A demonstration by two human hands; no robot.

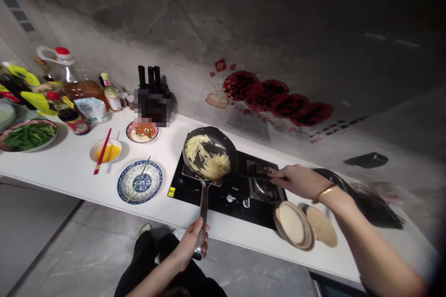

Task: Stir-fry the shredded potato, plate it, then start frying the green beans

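My left hand [195, 240] is wrapped around the handle of a dark wok [228, 141] over the left burner. Pale yellowish shreds [218, 164], which look like potato strips, lie in the wok, spread along its left and lower side. My right hand [296, 180], with a gold bangle at the wrist, grips the end of a dark spatula [256, 177] that reaches in over the wok's right rim. Its head is hard to make out against the dark pan. Beneath the wok is a black gas hob [223, 206].
To the left are a blue-white plate [123, 190] with a green stalk, a bowl of beaten egg [112, 152] with red chopsticks, a seasoning dish [143, 132], greens [29, 135] and an oil jug [81, 76]. A knife block [153, 104] stands behind; round wooden containers [292, 225] sit front right.
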